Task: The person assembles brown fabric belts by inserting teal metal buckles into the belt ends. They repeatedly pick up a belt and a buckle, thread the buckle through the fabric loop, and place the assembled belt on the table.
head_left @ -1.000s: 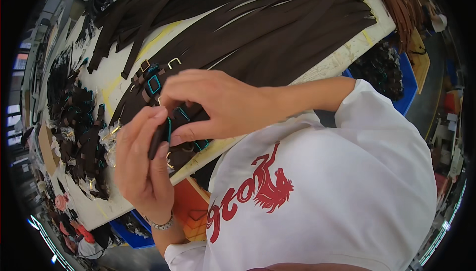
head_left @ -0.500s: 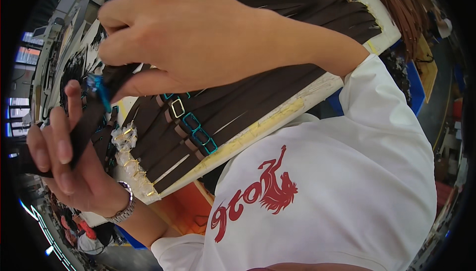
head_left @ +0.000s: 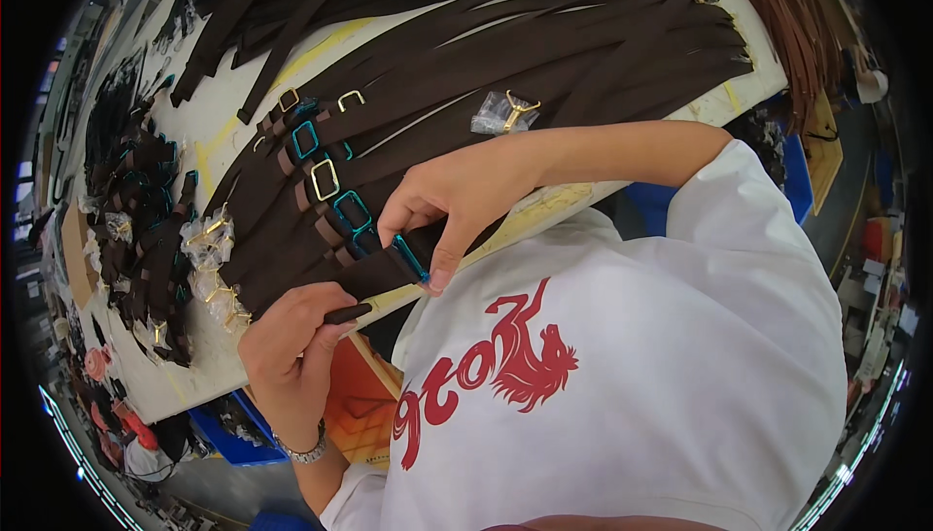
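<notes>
Dark straps (head_left: 544, 55) on your counter (head_left: 199, 376)
Your right grip (head_left: 452, 196) pinches a teal buckle (head_left: 410, 258); your left grip (head_left: 289, 337) clasps a dark piece (head_left: 348, 314).

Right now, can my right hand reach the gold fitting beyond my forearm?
Likely, yes: the gold fitting lies on top of the straps, partly in clear wrap, though the right hand is pinching a blue buckle.

Red slanted lettering (head_left: 487, 368) runs across the front of the white shirt (head_left: 680, 356).
</notes>
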